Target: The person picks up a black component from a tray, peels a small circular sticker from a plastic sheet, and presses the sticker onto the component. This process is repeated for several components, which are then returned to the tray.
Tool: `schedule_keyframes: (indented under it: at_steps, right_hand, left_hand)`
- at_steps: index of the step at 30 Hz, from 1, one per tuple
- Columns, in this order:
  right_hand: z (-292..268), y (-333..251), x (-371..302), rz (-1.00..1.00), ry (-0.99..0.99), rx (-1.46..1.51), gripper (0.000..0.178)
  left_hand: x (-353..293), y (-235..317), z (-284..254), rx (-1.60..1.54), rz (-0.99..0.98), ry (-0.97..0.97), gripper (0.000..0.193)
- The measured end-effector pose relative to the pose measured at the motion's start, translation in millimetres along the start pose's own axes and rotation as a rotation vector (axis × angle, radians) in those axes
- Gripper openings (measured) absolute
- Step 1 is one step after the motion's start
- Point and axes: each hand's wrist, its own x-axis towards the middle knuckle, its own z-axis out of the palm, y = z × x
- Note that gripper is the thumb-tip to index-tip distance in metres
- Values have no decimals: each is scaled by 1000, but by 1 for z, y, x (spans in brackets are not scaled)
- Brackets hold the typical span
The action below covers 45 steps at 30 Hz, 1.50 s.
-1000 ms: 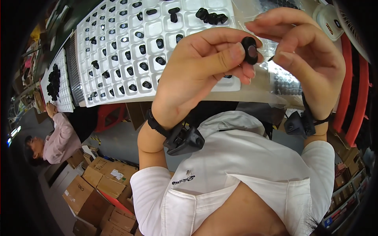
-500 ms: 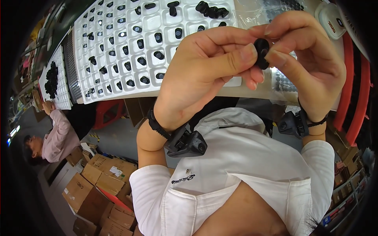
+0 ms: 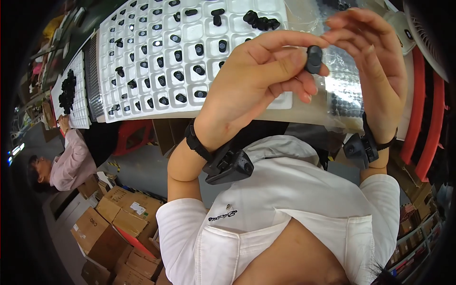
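Observation:
Between the thumb and fingers of my left hand [image 3: 266,71] is a small black oval plastic part [image 3: 314,59], held upright above the table's near edge. My right hand [image 3: 375,61] is just to the right of it, fingers apart and holding nothing. Beneath and left of my hands lies a white tray [image 3: 194,31] with many square pockets. Similar black parts [image 3: 199,70] sit singly in most of its pockets. A heap of black pieces [image 3: 260,21] lies at the tray's far right.
A clear plastic bag or sheet with rows of round dots [image 3: 349,83] lies right of the tray. Beyond it stands a white fan [image 3: 430,33]; red rails [image 3: 424,111] run alongside. At left, a person in pink [image 3: 73,161] works by another tray [image 3: 80,102]. Cardboard boxes [image 3: 128,209] are stacked behind.
My right hand has let go of the black part and drawn away to the right, its fingers opening. My left hand keeps the part, which now shows its face.

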Motion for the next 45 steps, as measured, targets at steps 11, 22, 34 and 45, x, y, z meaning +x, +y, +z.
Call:
schedule_keyframes:
  at_steps: [11,22,34,45]
  right_hand:
    - [-67,24,15,227,16,-651,23]
    - [-93,65,15,329,-149,-883,8]
    - [-89,71,12,272,-109,-935,9]
    - [-88,69,14,299,-110,-954,9]
  left_hand:
    - [5,12,-33,190,-3,245,23]
    - [31,35,-70,988,287,384,15]
    - [104,59,-76,2004,440,386,14]
    - [149,54,-117,2160,515,445,8]
